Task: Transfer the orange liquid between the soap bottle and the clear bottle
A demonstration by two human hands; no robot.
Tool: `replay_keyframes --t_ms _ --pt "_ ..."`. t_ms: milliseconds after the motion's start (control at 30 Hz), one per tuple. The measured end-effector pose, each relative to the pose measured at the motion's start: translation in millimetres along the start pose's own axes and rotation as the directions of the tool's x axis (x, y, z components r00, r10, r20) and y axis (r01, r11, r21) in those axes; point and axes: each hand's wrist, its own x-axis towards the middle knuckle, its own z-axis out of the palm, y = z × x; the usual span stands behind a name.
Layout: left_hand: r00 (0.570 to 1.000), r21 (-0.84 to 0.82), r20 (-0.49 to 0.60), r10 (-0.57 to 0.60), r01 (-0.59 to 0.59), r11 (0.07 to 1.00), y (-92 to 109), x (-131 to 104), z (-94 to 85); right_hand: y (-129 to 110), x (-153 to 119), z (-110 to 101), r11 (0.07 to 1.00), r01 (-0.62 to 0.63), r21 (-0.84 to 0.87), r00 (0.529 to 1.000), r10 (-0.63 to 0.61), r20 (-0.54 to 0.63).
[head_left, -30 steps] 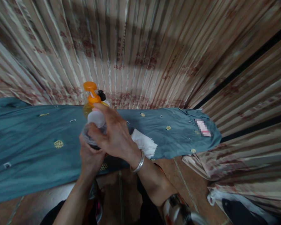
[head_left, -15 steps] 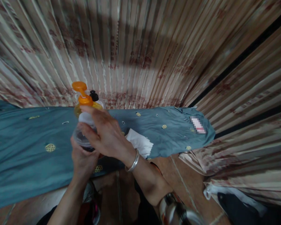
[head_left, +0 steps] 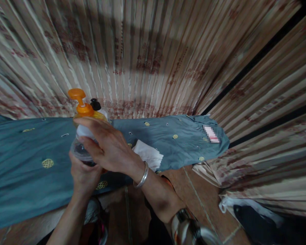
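Note:
My left hand (head_left: 85,177) is closed around the lower part of a clear plastic bottle (head_left: 79,149) and holds it up over the blue-green cloth. My right hand (head_left: 111,146) is closed on the bottle's white cap (head_left: 84,132), thumb on the near side and fingers over the far side. Just behind stands a pump bottle (head_left: 84,109) with an orange pump head and yellow contents, partly hidden by my right hand. A second bottle with a black pump top (head_left: 95,103) shows beside it, mostly covered.
A folded white tissue (head_left: 148,154) lies on the patterned cloth (head_left: 22,190), right of my hands. Farther right is a blurred-out pink-white item (head_left: 211,134). A pleated curtain (head_left: 148,61) hangs behind. A dark bag (head_left: 255,217) lies on the tiled floor at lower right.
The whole view has shifted slightly, so hands, bottles and tissue appear a little farther left. Both hands keep their hold on the bottle and its cap.

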Motion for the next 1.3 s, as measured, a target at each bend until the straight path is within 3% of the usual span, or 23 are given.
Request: replay_keyframes --t_ms 100,267,367,467,567,667,767,833,900,1033,1300 --pt "1.0 -0.004 -0.017 -0.007 0.007 1.0 -2.9 -0.1 2.0 1.7 -6.4 -4.7 0.999 0.027 0.018 0.999 -0.026 -0.042" --pt "0.999 -0.04 -0.027 0.038 -0.039 0.998 -12.9 -1.5 3.7 16.2 -27.4 -9.1 0.995 -0.087 0.048 0.986 0.093 -0.137" --pt "0.998 -0.067 -0.026 0.062 -0.064 0.996 -17.9 -1.3 4.0 29.5 -51.3 -11.7 0.991 -0.112 0.069 0.983 0.121 -0.14" --pt "0.998 -0.084 -0.027 0.065 -0.067 0.994 -21.0 -0.1 5.4 46.2 -90.3 -18.4 0.971 -0.231 0.065 0.953 0.239 -0.185" --pt "0.998 -0.098 -0.019 0.067 -0.069 0.993 -22.9 0.8 7.2 69.3 -142.5 -29.1 0.898 -0.435 0.073 0.86 0.438 -0.263" --pt "0.998 -0.102 -0.013 0.066 -0.067 0.993 -24.2 0.6 7.7 97.0 -195.9 -42.6 0.762 -0.631 0.144 0.696 0.638 -0.33" --pt "0.998 -0.101 -0.008 0.066 -0.066 0.993 -25.1 0.5 7.2 122.8 -236.1 -58.7 0.68 -0.711 0.179 0.56 0.702 -0.44" --pt "0.997 -0.101 -0.004 0.073 -0.073 0.992 -25.5 0.8 6.9 135.8 -251.3 -70.1 0.658 -0.739 0.143 0.516 0.69 -0.509" --pt "0.997 -0.098 -0.005 0.078 -0.078 0.992 -25.8 1.4 6.8 144.9 -257.6 -80.4 0.652 -0.753 0.085 0.515 0.664 -0.542" --pt "0.997 -0.093 -0.007 0.077 -0.077 0.993 -26.1 2.5 6.7 154.0 -254.8 -92.3 0.626 -0.773 -0.106 0.569 0.609 -0.553" --pt "0.997 -0.112 0.013 0.072 -0.07 0.991 -24.5 2.0 6.2 161.1 -249.6 -91.6 0.601 -0.781 -0.167 0.587 0.617 -0.524"
